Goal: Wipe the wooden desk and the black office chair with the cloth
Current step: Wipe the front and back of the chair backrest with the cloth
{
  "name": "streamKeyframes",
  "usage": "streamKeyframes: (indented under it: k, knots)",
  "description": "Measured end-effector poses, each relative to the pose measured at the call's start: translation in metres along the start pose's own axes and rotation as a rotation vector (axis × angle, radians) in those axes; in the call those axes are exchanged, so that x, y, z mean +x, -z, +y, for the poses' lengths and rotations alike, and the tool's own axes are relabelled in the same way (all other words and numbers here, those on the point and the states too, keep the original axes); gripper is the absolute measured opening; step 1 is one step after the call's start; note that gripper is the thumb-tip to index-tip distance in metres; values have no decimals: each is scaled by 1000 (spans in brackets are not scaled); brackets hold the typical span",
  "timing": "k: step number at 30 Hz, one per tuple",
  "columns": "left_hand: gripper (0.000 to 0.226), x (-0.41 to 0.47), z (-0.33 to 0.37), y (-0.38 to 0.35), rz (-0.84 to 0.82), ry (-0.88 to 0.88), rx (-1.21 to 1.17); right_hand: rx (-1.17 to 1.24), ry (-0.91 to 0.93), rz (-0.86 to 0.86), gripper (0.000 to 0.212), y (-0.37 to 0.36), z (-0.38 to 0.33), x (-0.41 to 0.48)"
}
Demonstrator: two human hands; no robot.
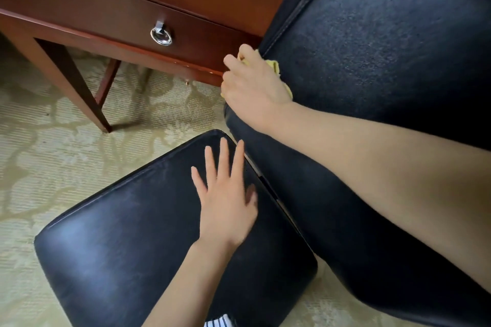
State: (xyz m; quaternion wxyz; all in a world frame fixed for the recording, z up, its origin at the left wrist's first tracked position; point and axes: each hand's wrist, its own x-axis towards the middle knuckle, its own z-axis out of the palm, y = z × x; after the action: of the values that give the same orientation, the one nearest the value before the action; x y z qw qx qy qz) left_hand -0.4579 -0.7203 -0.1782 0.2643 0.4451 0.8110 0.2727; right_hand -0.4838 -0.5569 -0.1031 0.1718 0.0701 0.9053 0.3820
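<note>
Nearest you, at the bottom edge, is a scrap of striped fabric (pixel 220 322). It is cut off, and you cannot tell what it belongs to.

Two hands in view. Your left hand (pixel 225 202) lies palm down on the lower pad (pixel 119 247) of the black chair (pixel 372 48), fingers straight and spread. It holds nothing.

Two black leather surfaces counted: that lower pad, and a bigger one to the right that runs out of view at the top and right. A narrow gap shows between them; how they join is hard to make out.

Your right forearm crosses the bigger surface. Your right hand (pixel 255 87) is clenched round the one yellow cloth (pixel 276 66), knuckles up, at that surface's far left edge, just beside the front corner of the wooden desk (pixel 106 8). The hand hides most of the cloth; only small bits show around it.

Farther out: one desk, one drawer front, one silver ring pull (pixel 161 35), two desk legs visible. Patterned carpet (pixel 53 154) lies beneath.
</note>
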Motion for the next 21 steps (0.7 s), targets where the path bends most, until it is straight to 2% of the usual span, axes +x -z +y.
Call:
streamKeyframes:
  k: [9,13,16,19,21]
  knots:
    - [70,-14,-59,10,22,175,30,-367,334,-193,43,-51,-92,5]
    - [69,-13,-58,9,15,155,11,-519,588,-379,33,-77,-126,-42]
    - [69,-16,-45,6,-24,127,12,-611,795,-457,33,-93,-148,-98]
    - [68,-18,-28,9,-69,102,37,-559,874,-490,39,-92,-160,-146]
    - [68,-17,-14,17,-90,68,36,-473,859,-498,43,-80,-157,-176]
